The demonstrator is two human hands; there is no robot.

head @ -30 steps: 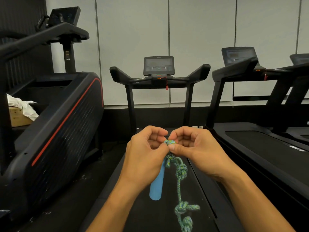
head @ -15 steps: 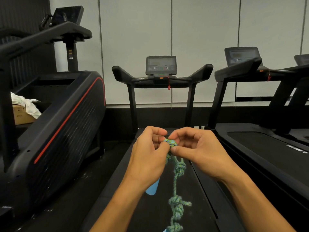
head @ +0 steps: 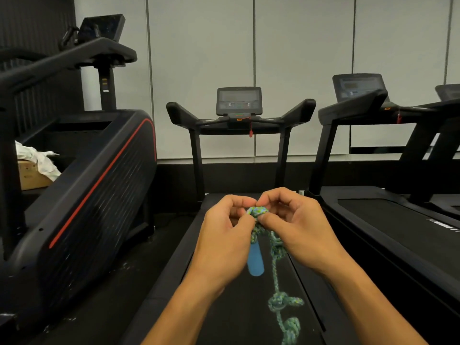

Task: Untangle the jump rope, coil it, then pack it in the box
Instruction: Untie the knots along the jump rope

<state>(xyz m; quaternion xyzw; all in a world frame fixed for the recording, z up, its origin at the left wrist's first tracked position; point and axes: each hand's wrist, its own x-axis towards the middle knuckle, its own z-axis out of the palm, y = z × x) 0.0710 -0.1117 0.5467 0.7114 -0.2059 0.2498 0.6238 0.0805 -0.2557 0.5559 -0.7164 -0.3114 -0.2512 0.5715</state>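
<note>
Far left of frame: cardboard box [head: 31,176] with white cloth [head: 41,158] draped on it, behind a black machine [head: 82,185]. Centre: left hand [head: 224,235] and right hand [head: 296,227] both pinch a knot at the top of the green-blue jump rope [head: 275,255]. Blue handle [head: 255,260] and knotted rope hang over the treadmill belt [head: 239,307].

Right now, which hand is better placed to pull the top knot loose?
Right hand: its thumb and forefinger pinch the top knot itself. The left hand holds the rope beside it, steadying.
</note>
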